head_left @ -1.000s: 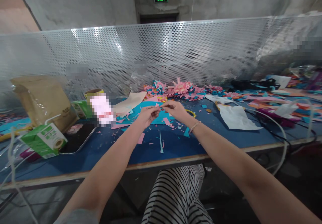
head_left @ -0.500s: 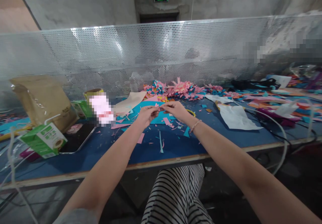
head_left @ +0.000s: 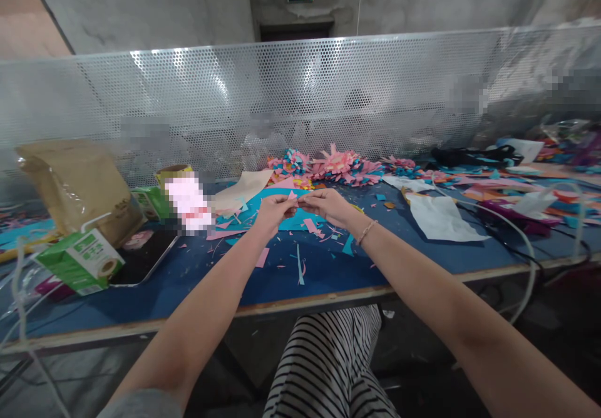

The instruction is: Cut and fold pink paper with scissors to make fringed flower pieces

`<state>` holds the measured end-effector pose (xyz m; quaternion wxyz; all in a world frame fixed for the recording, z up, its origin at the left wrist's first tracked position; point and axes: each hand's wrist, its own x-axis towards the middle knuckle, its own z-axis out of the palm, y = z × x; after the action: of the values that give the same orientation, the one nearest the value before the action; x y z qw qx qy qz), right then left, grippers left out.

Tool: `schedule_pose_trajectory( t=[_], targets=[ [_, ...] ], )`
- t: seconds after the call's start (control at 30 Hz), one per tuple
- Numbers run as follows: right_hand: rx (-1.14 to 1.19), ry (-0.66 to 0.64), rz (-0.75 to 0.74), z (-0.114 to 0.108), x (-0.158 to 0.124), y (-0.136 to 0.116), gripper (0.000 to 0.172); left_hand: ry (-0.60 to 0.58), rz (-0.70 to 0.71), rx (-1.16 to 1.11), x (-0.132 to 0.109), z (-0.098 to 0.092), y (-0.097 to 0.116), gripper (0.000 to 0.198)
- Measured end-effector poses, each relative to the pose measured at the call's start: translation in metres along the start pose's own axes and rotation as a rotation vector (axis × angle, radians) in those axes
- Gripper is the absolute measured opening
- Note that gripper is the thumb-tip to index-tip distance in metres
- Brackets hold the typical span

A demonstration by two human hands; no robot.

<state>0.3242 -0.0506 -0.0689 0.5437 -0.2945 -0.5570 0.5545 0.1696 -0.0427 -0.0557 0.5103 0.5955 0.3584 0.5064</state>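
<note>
My left hand is closed in a pinch on a small piece of pink paper, which sticks up between thumb and forefinger. Just to its right, my right hand is pinched too, its fingertips meeting those of the left. Whatever the right fingertips hold is too small to make out. Beneath both hands lies a blue paper sheet among pink and blue scraps. Behind them sit fringed pink and blue paper flowers.
On the left stand a green drink carton, a dark tablet, a brown paper bag and a lit phone. White paper and cables lie right. A perforated metal screen closes the table's back.
Both hands stay at nearly the same spot. The right fingers have shifted slightly against the left fingertips, and the pink piece shows a little higher.
</note>
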Motion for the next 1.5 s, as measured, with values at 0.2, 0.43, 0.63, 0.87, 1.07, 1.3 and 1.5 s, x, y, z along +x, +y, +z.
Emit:
schedule_pose_trajectory(
  t=[0.2,0.43,0.63,0.87,1.07,1.3,1.5],
  targets=[
    [0.02,0.012,0.052,0.001,0.0,-0.002,0.009,-0.024,0.134,0.236,0.003,-0.004,-0.006,0.022],
    [0.045,0.029,0.103,0.004,-0.003,-0.007,0.005,-0.07,0.238,0.452,0.003,-0.005,-0.006,0.021],
    [0.042,0.039,0.154,0.004,-0.004,-0.01,0.008,-0.107,0.241,0.447,0.002,-0.003,-0.006,0.017],
    [0.043,-0.023,0.148,0.0,-0.006,-0.012,0.002,-0.099,0.199,0.376,-0.001,-0.001,-0.003,0.018],
    [-0.01,-0.141,0.161,-0.003,-0.01,-0.016,0.009,-0.05,0.191,0.383,0.005,-0.005,-0.01,0.02],
    [-0.099,0.064,0.007,-0.007,0.0,-0.007,0.01,-0.082,0.145,0.333,0.005,-0.002,-0.008,0.022],
    [-0.317,-0.038,-0.13,-0.004,0.0,-0.002,0.02,-0.148,0.055,0.269,0.0,0.0,-0.004,0.021]
  ],
)
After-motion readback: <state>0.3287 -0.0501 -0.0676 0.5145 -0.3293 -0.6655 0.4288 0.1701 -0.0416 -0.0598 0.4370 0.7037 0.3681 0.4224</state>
